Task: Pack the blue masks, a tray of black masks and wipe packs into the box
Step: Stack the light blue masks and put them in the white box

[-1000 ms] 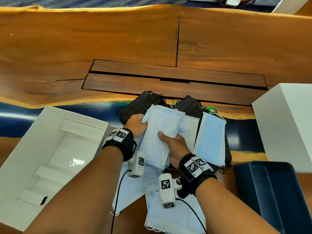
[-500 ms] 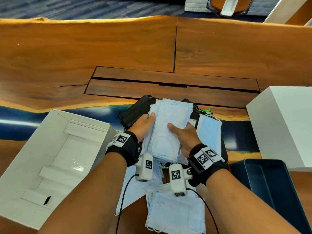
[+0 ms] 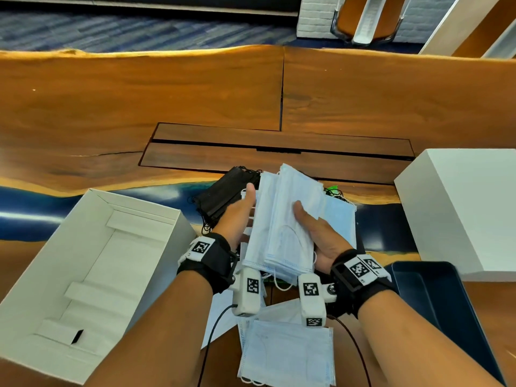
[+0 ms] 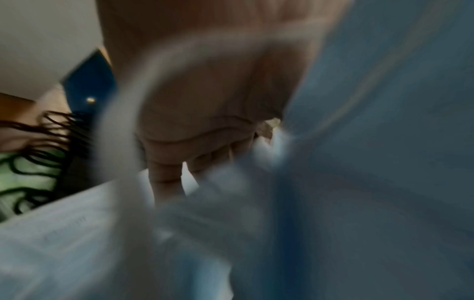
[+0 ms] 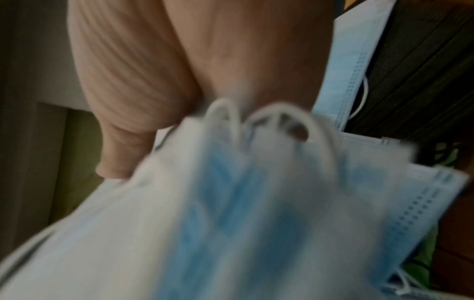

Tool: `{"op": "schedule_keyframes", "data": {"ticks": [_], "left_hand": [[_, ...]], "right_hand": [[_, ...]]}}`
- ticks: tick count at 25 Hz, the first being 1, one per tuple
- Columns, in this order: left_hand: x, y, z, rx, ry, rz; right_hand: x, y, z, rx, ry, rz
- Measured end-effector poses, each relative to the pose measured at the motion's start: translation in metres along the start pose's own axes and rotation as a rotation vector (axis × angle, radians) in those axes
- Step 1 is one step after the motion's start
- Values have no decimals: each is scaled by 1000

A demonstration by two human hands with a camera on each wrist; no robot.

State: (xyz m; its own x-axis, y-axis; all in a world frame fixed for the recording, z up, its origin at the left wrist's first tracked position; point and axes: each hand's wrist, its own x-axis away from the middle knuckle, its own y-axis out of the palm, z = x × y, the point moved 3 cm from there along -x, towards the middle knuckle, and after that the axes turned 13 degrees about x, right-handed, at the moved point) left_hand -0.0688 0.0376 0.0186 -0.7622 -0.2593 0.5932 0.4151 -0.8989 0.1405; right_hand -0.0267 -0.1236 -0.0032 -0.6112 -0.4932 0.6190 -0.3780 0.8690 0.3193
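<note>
A stack of blue masks (image 3: pixel 282 222) is held up above the table between both hands. My left hand (image 3: pixel 243 213) grips its left edge, thumb on top. My right hand (image 3: pixel 312 230) grips the right edge the same way. In the wrist views the stack (image 4: pixel 359 162) (image 5: pixel 231 203) fills most of the picture, blurred. Beyond the hands lies a pile of black masks (image 3: pixel 223 194). More blue masks (image 3: pixel 287 356) lie on the table near me, and one (image 3: pixel 340 219) lies to the right of the stack. The open white box (image 3: pixel 92 263) stands at the left.
A white box lid (image 3: pixel 460 208) stands at the right. A dark blue tray (image 3: pixel 446 308) sits in front of it at the lower right. A bit of green packaging (image 3: pixel 332 188) shows behind the stack. The wooden table (image 3: pixel 167 101) stretches far beyond.
Both hands have gathered the blue masks into one stack and lifted it off the pile, tilting it up. More loose masks now show below the wrists.
</note>
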Motion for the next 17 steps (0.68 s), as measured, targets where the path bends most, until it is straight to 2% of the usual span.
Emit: {"op": "schedule_keyframes", "data": {"ticks": [1, 3, 5, 7, 12, 17], "left_hand": [[2, 9, -1, -18, 2, -58], [4, 18, 0, -96, 30, -79], [-2, 11, -3, -99, 57, -34], [-8, 4, -13, -19, 8, 13], [3, 16, -8, -58, 68, -32], [-18, 13, -32, 50, -21, 20]], "right_hand": [[1, 6, 3, 26, 4, -27], [1, 14, 6, 82, -9, -51], [4, 9, 2, 61, -22, -42], [6, 4, 0, 38, -11, -37], [4, 14, 2, 135, -51, -13], [1, 22, 6, 227, -80, -57]]}}
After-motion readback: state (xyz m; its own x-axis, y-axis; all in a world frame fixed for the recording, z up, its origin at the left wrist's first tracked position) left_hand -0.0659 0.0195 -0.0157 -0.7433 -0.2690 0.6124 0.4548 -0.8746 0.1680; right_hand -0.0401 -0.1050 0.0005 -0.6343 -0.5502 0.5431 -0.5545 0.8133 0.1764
